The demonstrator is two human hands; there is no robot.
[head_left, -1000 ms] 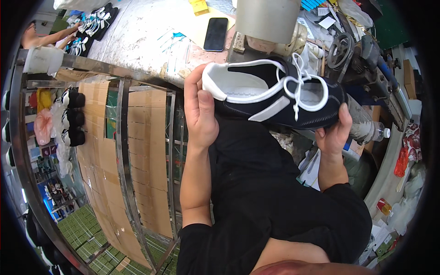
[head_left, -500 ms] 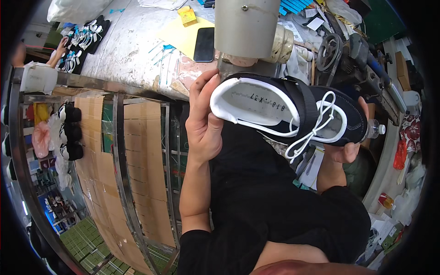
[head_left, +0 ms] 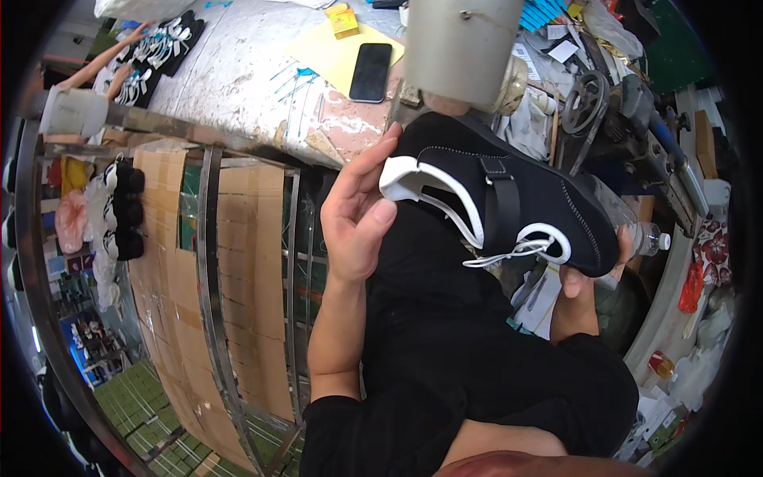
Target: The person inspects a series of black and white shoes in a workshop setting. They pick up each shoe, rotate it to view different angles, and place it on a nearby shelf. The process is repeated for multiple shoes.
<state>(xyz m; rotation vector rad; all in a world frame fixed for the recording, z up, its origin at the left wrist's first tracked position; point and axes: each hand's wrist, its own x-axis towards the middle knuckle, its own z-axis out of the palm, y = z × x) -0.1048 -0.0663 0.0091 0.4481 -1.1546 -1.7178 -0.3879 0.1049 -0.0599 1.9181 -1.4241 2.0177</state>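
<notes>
Between my two hands is a black shoe (head_left: 465, 163) with a white-lined opening, a strap across it and white laces. It is turned on its side, so its outer flank faces up and the opening points toward me. My left hand (head_left: 358, 215) closes on the heel, thumb at the white collar and fingers behind. At the toe end, my right hand (head_left: 588, 274) grips the shoe; part of that hand is hidden behind it. The heel is close under a grey machine head (head_left: 461, 52).
A phone (head_left: 371, 73), yellow paper (head_left: 326, 52) and a small yellow box (head_left: 342, 22) lie on the worktable (head_left: 230, 87). A handwheel (head_left: 585, 103) stands at right, near a plastic bottle (head_left: 648, 237). Far left, another person's hands (head_left: 119, 79) touch several shoes. Cardboard-covered racking (head_left: 250, 278) stands left.
The shoe has rolled from showing its insole to showing its black side, with the opening now tilted toward me. Both hands stay on it. The other person's arm reaches farther over the shoes.
</notes>
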